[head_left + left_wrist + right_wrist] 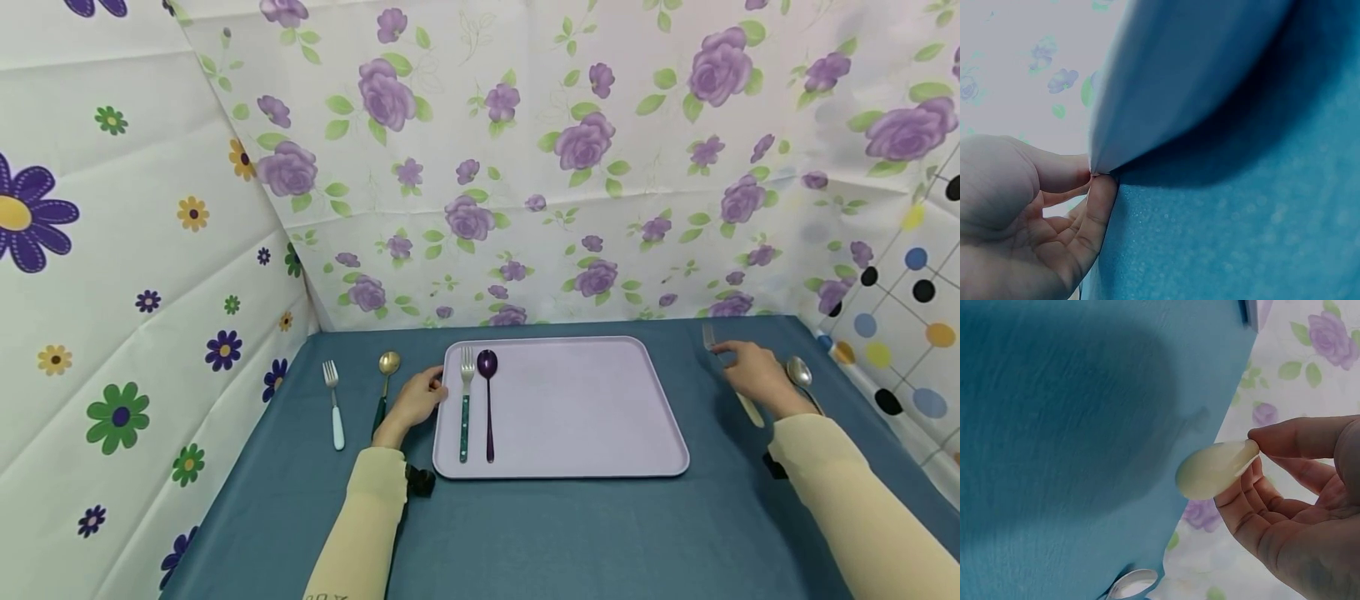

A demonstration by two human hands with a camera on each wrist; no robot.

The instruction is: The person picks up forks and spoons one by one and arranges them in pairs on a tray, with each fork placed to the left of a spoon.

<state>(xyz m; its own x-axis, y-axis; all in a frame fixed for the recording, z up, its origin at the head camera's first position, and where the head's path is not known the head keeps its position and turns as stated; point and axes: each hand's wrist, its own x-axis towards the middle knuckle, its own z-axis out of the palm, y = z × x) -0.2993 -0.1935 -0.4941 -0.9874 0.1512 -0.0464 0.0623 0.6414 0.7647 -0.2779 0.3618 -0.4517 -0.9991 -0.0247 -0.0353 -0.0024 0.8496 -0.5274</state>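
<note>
My left hand (417, 398) pinches the left rim of a pale lilac rectangular tray (577, 408). In the left wrist view, thumb and fingertip meet at the tray's edge (1166, 69). On the tray's left part lie a fork (464, 417) with a dark green speckled handle and a dark purple spoon (489, 400), side by side. To the right of the tray, my right hand (761, 379) holds a fork with a cream handle (750, 410), its tines towards the back. The right wrist view shows that handle (1213, 472) end-on, between thumb and fingers, above its shadow.
Beyond my right hand lies a silver spoon (799, 372), partly hidden by the wrist. A gold spoon (388, 364) with a green handle lies by my left hand. Further left is a fork (334, 408) with a pale blue handle. Flowered cloth (480, 167) hangs behind the blue tabletop (562, 542).
</note>
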